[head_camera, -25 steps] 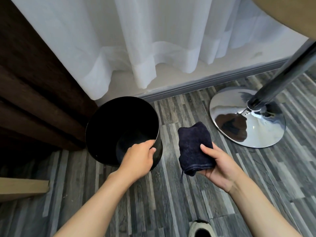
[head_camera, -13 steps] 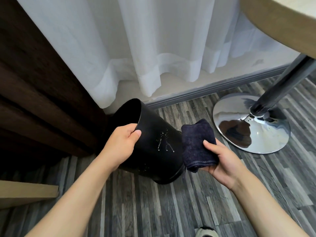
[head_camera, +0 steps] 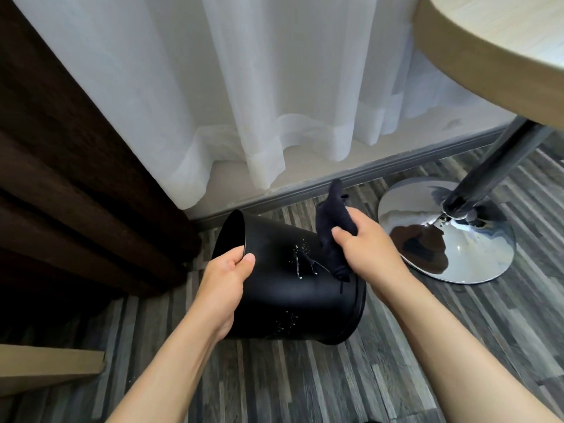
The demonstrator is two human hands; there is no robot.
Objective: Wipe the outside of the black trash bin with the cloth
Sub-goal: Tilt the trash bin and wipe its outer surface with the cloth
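Leftmost, beyond the black trash bin (head_camera: 293, 288), hangs a dark brown curtain (head_camera: 70, 166), and below it a pale wooden edge (head_camera: 45, 367) juts in over the grey plank floor (head_camera: 305, 386). Just right of the brown curtain, behind the bin, a sheer white curtain (head_camera: 274, 87) falls to a grey baseboard (head_camera: 351, 178). The bin itself is tipped well over, its open mouth facing left toward the brown curtain and its base pointing right and toward the camera, so its outer wall faces up. White splatter marks (head_camera: 302, 264) show on that wall near the middle. The left hand (head_camera: 225, 285) grasps the bin at its rim, thumb on the outside and fingers curled inside the mouth. To the right of the marks, the right hand (head_camera: 366, 245) is clenched around a dark cloth (head_camera: 329, 221), which bunches up above the fist and hangs down below it onto the bin's wall; the cloth touches the bin just beside the splatter. Farther right of the bin stands a chrome table base (head_camera: 457, 245) with its metal pole (head_camera: 494, 166), and above it the round wooden tabletop (head_camera: 488, 50).
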